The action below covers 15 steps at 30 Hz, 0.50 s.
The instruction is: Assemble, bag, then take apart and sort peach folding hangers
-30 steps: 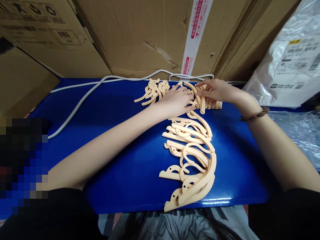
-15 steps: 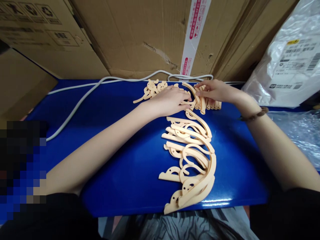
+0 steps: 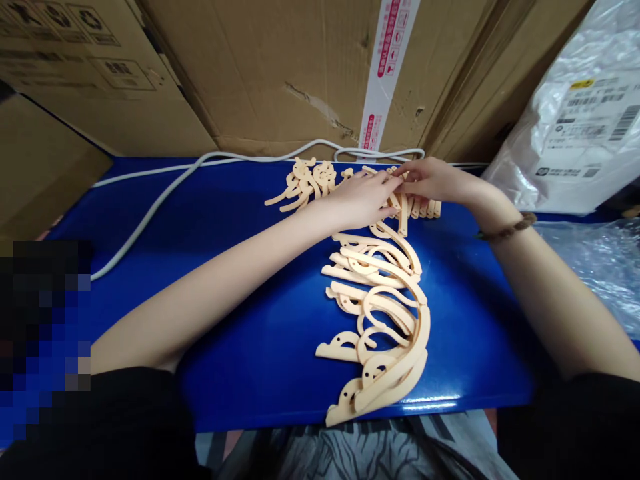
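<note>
Cream-coloured curved pieces with small holes (image 3: 423, 333) lie overlapping in a long row down a blue table. At the back, my left hand (image 3: 367, 197) rests palm down over more of these pieces, its fingers spread and reaching to the right hand's fingertips. My right hand (image 3: 425, 181) is beside it, thumb and fingers bent together over the pieces; what they pinch is hidden. Short straight pieces (image 3: 430, 209) stand side by side below my right hand. A pile of small curved pieces (image 3: 303, 183) lies left of my left hand.
Behind the blue table (image 3: 240, 267) stands a large cardboard box (image 3: 260, 73), with another box (image 3: 65, 73) at the left. A white cable (image 3: 165, 190) runs along the back and left. White plastic packaging (image 3: 555, 153) is at the right, with clear wrap (image 3: 595, 267) below it.
My left hand has moved right, close against my right hand, uncovering more of the small pile at the left. A straight piece below the hands has shifted slightly toward me.
</note>
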{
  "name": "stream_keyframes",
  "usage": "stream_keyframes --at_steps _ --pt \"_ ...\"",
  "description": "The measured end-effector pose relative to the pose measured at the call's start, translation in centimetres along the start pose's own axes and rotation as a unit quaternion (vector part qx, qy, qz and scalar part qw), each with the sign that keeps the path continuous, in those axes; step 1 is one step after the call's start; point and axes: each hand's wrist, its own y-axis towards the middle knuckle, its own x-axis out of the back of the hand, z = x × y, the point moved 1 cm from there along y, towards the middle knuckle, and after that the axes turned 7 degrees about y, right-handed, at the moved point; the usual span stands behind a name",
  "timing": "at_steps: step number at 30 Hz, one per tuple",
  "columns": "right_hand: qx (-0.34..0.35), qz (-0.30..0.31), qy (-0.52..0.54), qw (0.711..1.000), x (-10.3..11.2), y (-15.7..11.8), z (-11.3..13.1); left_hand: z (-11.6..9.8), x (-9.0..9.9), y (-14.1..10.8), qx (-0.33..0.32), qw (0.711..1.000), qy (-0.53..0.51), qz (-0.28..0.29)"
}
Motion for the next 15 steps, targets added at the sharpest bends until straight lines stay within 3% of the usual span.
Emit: stream_keyframes --at_steps 6,11,15 --pt "-0.019 0.011 0.072 0.997 0.0 0.4 -0.9 0.3 -0.6 0.9 -0.004 1.0 -0.005 -0.021" --pt "0.043 -0.086 -0.005 0.995 0.1 1.1 -1.3 0.6 -0.9 0.8 0.006 0.996 -0.071 -0.058" --pt "0.062 -0.125 -0.063 0.988 0.3 1.4 -2.1 0.6 -1.4 0.4 -0.005 0.989 -0.125 -0.077"
